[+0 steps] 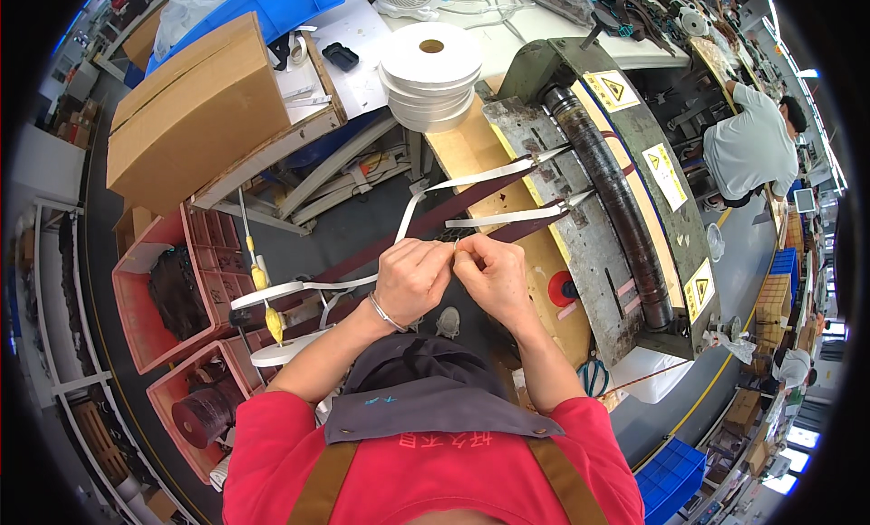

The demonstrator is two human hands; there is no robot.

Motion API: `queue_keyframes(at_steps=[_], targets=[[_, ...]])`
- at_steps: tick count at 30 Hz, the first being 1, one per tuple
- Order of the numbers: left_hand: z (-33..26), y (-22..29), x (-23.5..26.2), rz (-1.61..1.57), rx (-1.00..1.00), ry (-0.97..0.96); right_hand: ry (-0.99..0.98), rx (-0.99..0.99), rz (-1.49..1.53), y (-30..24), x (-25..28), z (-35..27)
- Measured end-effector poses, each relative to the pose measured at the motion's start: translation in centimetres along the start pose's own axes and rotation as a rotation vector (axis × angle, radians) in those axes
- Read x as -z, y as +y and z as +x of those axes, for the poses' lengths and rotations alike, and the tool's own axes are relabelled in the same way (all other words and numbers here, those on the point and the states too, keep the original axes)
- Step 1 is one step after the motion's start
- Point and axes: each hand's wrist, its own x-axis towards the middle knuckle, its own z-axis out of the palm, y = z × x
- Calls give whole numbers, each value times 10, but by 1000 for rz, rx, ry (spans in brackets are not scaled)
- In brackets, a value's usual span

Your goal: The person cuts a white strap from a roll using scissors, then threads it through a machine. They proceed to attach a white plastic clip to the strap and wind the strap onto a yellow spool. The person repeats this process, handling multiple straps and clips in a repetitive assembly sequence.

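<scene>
My left hand (412, 276) and my right hand (494, 276) are closed in pinches, almost touching, in front of my apron. A tiny pale bit shows between their fingertips, too small to name. One white tape (467, 178) runs up from beside my left hand to a pointed metal guide (551, 153) on the machine. Another white tape (498, 218) has a loose-looking end just above my fingers and reaches a second metal guide (575, 199). Dark maroon webbing (385, 251) lies under the tapes. Behind my left wrist, more tape leads to a reel (281, 351).
A roller machine (616, 208) with a dark cylinder stands at the right. White rolls (430, 72) are stacked at the top centre. Left are a cardboard box (195, 117) and pink crates (181, 294). Scissors (593, 377) lie near my right elbow. A co-worker (752, 149) bends at the far right.
</scene>
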Motion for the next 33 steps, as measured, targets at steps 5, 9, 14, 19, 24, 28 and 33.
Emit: queue_keyframes(at_steps=[5, 9, 14, 19, 24, 28, 33], targets=[[3, 2, 6, -240, 150, -64, -29, -71, 69, -1, 4, 0], [0, 2, 7, -518, 444, -119, -15, -119, 208, 0, 1, -2], [0, -2, 5, -790, 719, -152, -10, -173, 320, 7, -2, -4], [1, -2, 5, -981, 824, -123, -23, -216, 412, 17, -5, -7], [-1, -2, 3, -563, 561, -68, -10, -123, 247, 4, -2, -5], [0, 2, -1, -295, 307, -5, 4, -79, 117, 3, -2, -5], [1, 0, -2, -84, 84, -2, -29, -102, 68, -1, 2, -4]])
